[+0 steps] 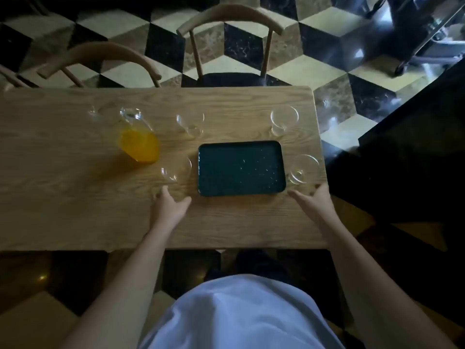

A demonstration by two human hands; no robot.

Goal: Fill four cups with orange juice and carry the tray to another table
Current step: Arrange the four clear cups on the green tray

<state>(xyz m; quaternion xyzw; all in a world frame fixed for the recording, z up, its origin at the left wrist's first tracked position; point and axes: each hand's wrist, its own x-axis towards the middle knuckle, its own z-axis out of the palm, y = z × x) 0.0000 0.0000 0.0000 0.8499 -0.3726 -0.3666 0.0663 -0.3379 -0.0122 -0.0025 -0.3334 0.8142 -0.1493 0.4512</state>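
Left hand [169,206]: fingers spread wide, holding nothing, reaching just short of the near-left cup [176,170].
Right hand [316,197]: fingers also splayed and empty, close to the near-right cup [303,169], which sits near the table [75,197] corner.
Tray [241,168]: dark, bare, lying between those two cups.
Far cups: one [190,123] beyond the tray's left end, another [284,120] beyond its right.
Juice carafe [137,136]: off to the left, part full (all four cups look empty).
Risk: clear glass in dim light is hard to judge; a hasty right-hand reach could nudge that corner cup off the edge.
Later risk: a tilted tray would slop juice.
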